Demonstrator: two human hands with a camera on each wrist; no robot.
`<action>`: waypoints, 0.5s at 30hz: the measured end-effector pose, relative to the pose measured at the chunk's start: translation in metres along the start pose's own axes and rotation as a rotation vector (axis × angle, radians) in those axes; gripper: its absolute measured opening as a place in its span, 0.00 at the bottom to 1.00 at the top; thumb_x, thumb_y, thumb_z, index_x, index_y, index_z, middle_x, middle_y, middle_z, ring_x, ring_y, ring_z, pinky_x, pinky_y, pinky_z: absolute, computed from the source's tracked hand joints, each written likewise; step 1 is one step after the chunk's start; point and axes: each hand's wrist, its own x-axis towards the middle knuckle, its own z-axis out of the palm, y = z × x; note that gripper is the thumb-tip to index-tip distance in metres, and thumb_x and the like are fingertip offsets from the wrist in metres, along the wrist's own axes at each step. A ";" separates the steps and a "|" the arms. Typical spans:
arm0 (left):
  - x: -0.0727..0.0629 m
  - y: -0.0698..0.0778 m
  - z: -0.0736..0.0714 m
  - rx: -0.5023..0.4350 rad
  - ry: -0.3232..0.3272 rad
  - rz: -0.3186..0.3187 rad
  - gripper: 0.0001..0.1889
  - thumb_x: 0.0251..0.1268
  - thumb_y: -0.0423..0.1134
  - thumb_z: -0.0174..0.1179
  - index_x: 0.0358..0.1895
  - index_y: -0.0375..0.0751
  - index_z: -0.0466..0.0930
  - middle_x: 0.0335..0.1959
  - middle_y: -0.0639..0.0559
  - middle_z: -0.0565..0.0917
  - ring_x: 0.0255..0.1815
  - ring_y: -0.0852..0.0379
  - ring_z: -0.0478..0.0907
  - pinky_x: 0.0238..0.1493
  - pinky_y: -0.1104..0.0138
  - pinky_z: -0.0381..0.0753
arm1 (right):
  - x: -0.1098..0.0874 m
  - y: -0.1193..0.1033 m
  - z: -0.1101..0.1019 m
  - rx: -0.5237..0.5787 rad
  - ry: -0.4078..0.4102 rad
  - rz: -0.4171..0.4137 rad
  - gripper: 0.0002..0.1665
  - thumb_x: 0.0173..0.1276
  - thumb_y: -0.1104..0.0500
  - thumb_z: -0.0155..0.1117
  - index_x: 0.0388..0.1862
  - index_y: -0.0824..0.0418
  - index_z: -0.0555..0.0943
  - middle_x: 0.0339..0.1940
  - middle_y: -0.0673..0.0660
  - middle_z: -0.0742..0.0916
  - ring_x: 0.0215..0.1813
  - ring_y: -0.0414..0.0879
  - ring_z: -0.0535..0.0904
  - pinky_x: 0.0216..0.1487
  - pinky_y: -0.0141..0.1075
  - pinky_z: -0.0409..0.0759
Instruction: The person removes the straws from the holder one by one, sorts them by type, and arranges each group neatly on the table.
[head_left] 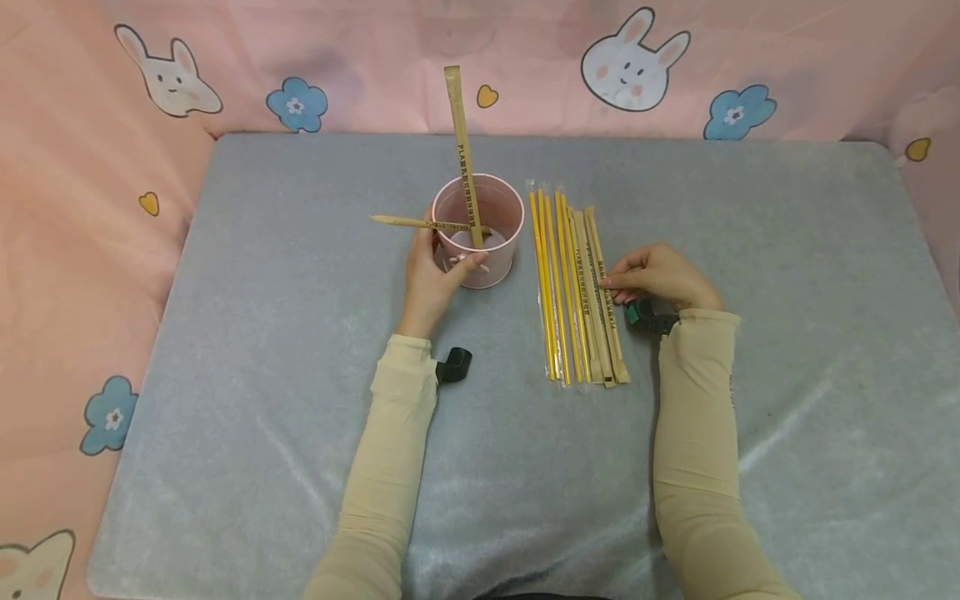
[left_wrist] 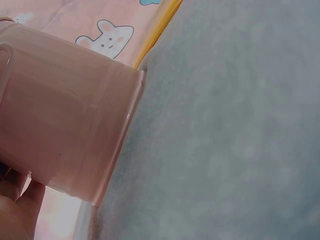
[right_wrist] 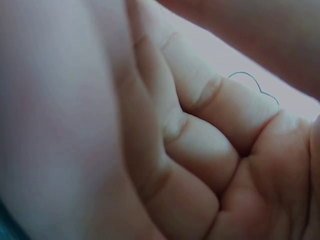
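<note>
My left hand point(head_left: 429, 283) grips a small pink bucket point(head_left: 495, 271), thumb on its near side and fingers round the left. In the left wrist view the bucket point(left_wrist: 65, 115) fills the left, with fingertips point(left_wrist: 31, 205) below it. One paper-wrapped straw point(head_left: 463, 150) stands steeply inside; another paper-wrapped straw point(head_left: 401, 221) leans out over the left rim. My right hand point(head_left: 663, 275) pinches the rightmost paper-wrapped straw point(head_left: 613, 333) of a row on the table. The right wrist view shows curled fingers point(right_wrist: 195, 135); the straw is hidden there.
Right of the bucket, several yellow straws in clear wrappers point(head_left: 550, 283) lie side by side, with more paper-wrapped straws point(head_left: 581, 275) beside them. A grey cloth point(head_left: 285, 350) covers the table. A pink printed curtain point(head_left: 405, 50) hangs behind and at the sides.
</note>
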 end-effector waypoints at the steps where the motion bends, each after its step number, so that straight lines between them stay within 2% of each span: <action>1: 0.000 0.000 0.000 -0.004 -0.001 0.001 0.58 0.37 0.70 0.61 0.70 0.34 0.57 0.66 0.38 0.66 0.66 0.52 0.63 0.66 0.69 0.59 | 0.000 0.000 0.000 0.002 -0.001 -0.001 0.16 0.64 0.58 0.66 0.36 0.74 0.82 0.24 0.57 0.85 0.26 0.45 0.81 0.31 0.38 0.82; 15: 0.000 -0.001 0.001 0.012 0.002 0.002 0.61 0.36 0.74 0.60 0.70 0.33 0.56 0.66 0.37 0.65 0.67 0.53 0.63 0.66 0.70 0.59 | 0.000 -0.001 0.001 0.005 -0.008 0.002 0.14 0.65 0.60 0.64 0.36 0.75 0.82 0.24 0.57 0.85 0.26 0.44 0.81 0.30 0.36 0.81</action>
